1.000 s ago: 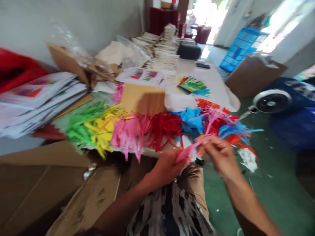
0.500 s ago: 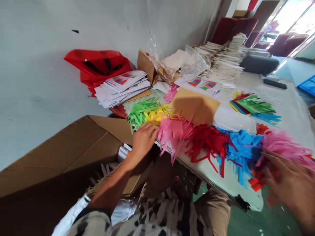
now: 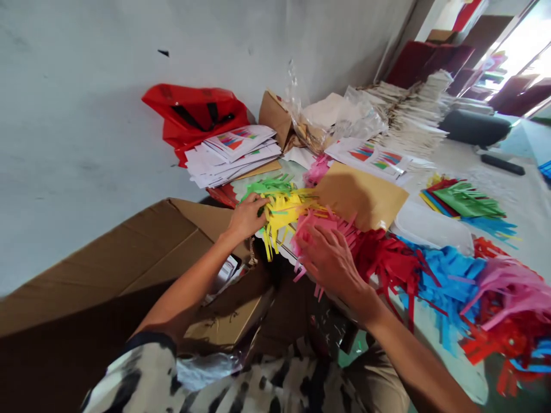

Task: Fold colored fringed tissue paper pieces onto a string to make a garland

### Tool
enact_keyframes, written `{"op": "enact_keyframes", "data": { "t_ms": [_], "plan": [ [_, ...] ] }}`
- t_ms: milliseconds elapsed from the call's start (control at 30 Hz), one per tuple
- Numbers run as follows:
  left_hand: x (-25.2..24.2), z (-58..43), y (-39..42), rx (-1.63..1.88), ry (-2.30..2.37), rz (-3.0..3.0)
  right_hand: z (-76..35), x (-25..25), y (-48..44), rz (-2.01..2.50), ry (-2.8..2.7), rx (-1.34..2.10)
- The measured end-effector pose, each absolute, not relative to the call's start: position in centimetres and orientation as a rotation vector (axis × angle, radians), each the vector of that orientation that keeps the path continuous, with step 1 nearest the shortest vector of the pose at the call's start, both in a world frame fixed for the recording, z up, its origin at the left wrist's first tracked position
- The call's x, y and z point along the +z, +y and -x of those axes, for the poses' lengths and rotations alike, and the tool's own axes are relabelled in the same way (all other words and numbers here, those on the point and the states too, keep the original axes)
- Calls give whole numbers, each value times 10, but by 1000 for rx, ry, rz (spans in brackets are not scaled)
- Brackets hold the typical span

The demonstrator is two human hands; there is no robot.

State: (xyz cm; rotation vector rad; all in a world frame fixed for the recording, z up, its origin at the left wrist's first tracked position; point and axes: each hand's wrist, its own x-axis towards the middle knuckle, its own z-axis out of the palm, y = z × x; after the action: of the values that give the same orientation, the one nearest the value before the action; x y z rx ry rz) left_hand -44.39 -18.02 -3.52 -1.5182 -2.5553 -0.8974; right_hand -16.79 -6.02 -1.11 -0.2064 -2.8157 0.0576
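My left hand [image 3: 248,218] is at the near edge of the table, its fingers bent and closed at the left edge of a yellow fringed paper bunch [image 3: 284,209]. Partly behind it lies a green fringed bunch [image 3: 270,184]. My right hand [image 3: 329,255] rests over a pink fringed bunch [image 3: 321,219], fingers stretched and a little apart, hiding part of it. To the right follow a dark red bunch [image 3: 387,255], a blue bunch [image 3: 450,269] and another pink bunch [image 3: 508,287], with orange-red strips [image 3: 477,344] hanging off the edge.
Behind the bunches are a brown envelope [image 3: 364,192], a clear plastic tray [image 3: 433,226] and a stack of fringed sheets [image 3: 467,198]. Printed sheets [image 3: 236,152] lie by a red bag [image 3: 198,115]. A large open cardboard box [image 3: 107,258] stands on the left.
My right hand has moved left from the pink bunch at the far right to the pink one near the middle. The left hand has shifted to the yellow bunch, whose strips now hang lower.
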Motion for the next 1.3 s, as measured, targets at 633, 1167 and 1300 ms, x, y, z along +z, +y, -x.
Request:
{"op": "enact_keyframes", "data": {
  "t_ms": [633,1167,1300],
  "plan": [
    [-41,392,-210,-406,-2050,1971,147,-26,-45,430,-2759,-110],
    [-18,469,-171,-685,-2342,1467,144,-37,-44,439,-2699,-34],
    [8,507,-168,-1161,-2315,1223,140,-36,-43,441,-2677,-26]
  ]
}}
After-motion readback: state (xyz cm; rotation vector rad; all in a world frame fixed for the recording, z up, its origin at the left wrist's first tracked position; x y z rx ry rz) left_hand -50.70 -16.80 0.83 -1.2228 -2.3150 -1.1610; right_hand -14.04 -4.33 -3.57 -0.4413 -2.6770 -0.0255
